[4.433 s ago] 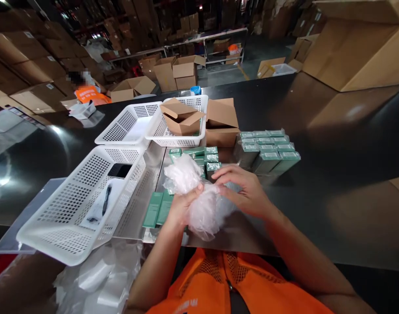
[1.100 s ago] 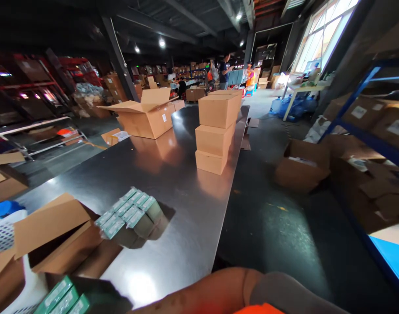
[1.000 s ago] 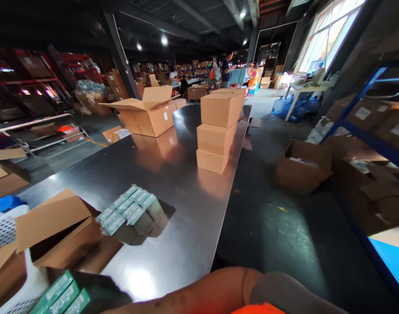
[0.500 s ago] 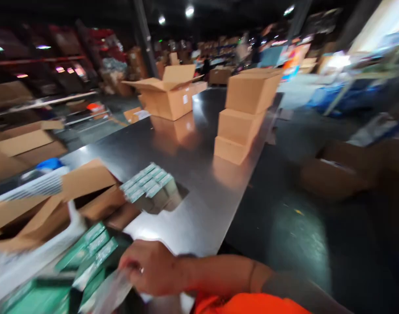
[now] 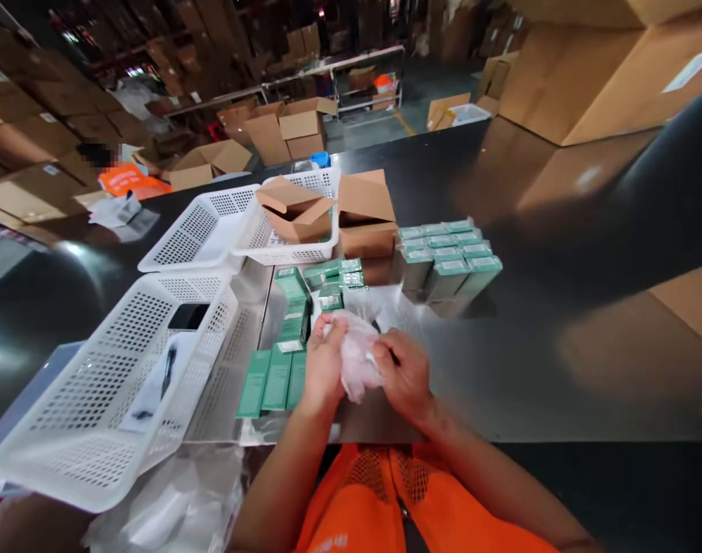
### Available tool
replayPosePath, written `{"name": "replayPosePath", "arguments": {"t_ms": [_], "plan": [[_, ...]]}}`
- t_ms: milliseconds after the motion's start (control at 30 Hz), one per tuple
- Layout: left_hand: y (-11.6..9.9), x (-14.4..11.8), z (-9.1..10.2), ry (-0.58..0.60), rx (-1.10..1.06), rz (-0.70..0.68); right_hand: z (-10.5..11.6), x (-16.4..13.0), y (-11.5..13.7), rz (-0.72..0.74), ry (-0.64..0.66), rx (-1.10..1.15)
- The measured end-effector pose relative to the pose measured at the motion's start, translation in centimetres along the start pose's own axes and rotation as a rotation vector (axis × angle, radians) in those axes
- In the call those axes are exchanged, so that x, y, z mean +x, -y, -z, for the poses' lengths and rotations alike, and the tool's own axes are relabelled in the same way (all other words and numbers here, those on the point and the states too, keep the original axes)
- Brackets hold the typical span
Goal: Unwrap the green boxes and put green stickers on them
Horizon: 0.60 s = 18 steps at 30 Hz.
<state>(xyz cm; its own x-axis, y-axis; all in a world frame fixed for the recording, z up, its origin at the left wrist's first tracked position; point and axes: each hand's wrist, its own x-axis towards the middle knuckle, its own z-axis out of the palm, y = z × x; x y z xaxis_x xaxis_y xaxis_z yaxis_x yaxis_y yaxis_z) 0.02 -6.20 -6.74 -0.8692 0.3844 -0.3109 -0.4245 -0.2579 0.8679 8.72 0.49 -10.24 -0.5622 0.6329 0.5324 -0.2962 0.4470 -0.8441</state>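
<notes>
- Vest, orange with mesh panels, worn by the person and filling the bottom edge.
- Clear plastic bag with white contents, low on the left, just off the table's front edge.
- Left hand, thumb and fingers closed on crumpled, pinkish-white plastic film.
- Right hand, fingers curled tight around the other side of that film, so it sits bunched between both hands above the table, near its front edge.
- Green flat boxes, side by side just left of the left hand.
- Near basket, white and perforated, further left; inside lie a pen on white paper and a black object.
- More green boxes, grouped beyond the hands.
- Wrapped green boxes, standing upright in a block, ahead and to the right.
- Two white baskets behind, the right one bearing an open brown box.
- Open carton, just beside that basket.
- Co-worker in orange, beyond the table on the left.
- Large carton, far right on the table.
- Floor cartons, flaps open, and a metal rack behind.
</notes>
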Motion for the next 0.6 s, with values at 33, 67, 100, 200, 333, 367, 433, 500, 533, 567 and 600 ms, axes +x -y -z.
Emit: {"name": "replayPosePath", "arguments": {"t_ms": [33, 67, 100, 200, 333, 367, 433, 500, 533, 567, 600], "plan": [[-0.2, 0.0, 0.2, 0.005, -0.025, -0.005, 0.2, -0.2, 0.3, 0.138, 0.003, -0.128], [-0.5, 0.1, 0.4, 0.012, -0.045, -0.008, 0.4, -0.2, 0.5, 0.232, -0.004, -0.227], [-0.6, 0.1, 0.6, 0.022, -0.05, -0.016, 0.5, -0.2, 0.9, 0.268, -0.026, -0.28], [-0.5, -0.3, 1.2, 0.043, 0.047, -0.144, 0.4, 0.2, 1.9, 0.213, -0.161, -0.317], [0.3, -1.1, 1.9, 0.014, 0.315, -0.443, 0.4, 1.4, 2.9, 0.109, -0.077, -0.382], [0.5, -1.2, 2.1, 0.009, 0.371, -0.483, 0.6, 1.7, 3.0, 0.079, -0.006, -0.393], [0.6, -1.5, 2.6, 0.003, 0.467, -0.538, 1.0, 2.1, 2.7, 0.061, 0.068, -0.409], [0.8, -1.7, 2.9, -0.018, 0.525, -0.583, 1.5, 2.4, 2.1, 0.119, 0.034, -0.478], [0.9, -1.7, 3.0, -0.025, 0.528, -0.597, 1.6, 2.4, 1.6, 0.16, 0.022, -0.555], [1.0, -1.7, 2.9, -0.03, 0.509, -0.604, 1.7, 2.5, 1.0, 0.205, 0.033, -0.641], [1.2, -1.7, 2.8, -0.031, 0.475, -0.599, 1.7, 2.6, 0.5, 0.249, 0.069, -0.721]]}}
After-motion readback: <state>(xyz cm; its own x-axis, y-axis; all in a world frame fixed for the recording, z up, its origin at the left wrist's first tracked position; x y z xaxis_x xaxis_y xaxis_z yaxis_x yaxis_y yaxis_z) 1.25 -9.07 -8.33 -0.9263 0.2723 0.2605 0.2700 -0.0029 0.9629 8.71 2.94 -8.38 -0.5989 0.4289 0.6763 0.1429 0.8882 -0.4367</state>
